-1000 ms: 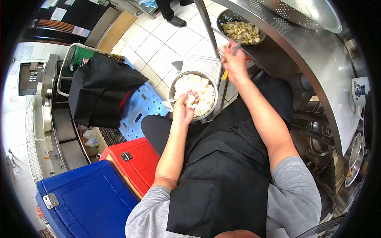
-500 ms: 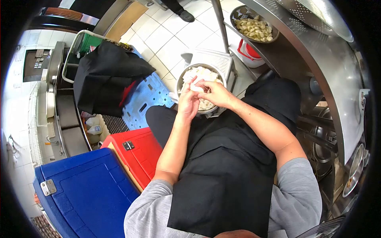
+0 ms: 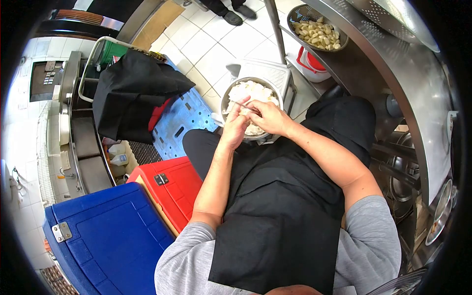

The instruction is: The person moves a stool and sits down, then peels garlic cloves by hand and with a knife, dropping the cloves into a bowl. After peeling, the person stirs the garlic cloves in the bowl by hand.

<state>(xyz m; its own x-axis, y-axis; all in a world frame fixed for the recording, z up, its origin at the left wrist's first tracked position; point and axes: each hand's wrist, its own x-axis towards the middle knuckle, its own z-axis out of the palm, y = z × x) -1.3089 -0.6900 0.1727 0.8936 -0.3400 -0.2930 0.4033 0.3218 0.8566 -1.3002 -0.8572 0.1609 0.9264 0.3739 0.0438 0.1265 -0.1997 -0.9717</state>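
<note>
Both my hands meet above a round metal pot (image 3: pixel 222 98) heaped with whitish garlic (image 3: pixel 253 90), whole pieces and skins hard to tell apart. My left hand (image 3: pixel 236 124) is closed, its fingertips pinched around something small that the fingers mostly hide. From the right, my right hand (image 3: pixel 268 117) curls in against it, gripping a thin, dark, blade-like tool that looks like a small knife (image 3: pixel 246 106). The hands' fingertips touch or nearly touch. The pot stands between my knees, against a grey step stool (image 3: pixel 265 73).
Peeled garlic cloves (image 3: pixel 318 34) fill a metal colander (image 3: pixel 301 14) at upper right, beside a steel counter (image 3: pixel 393 73). Below stands a white bucket with a red handle (image 3: pixel 310 61). Red (image 3: pixel 172 184) and blue (image 3: pixel 113 241) boxes flank my left. Another person's shoes (image 3: pixel 233 18) show at the top.
My hands stay over the pot while the fingers shift. The pale piece between them is now less visible, and the thin tool shows more. A second shoe of the other person has appeared.
</note>
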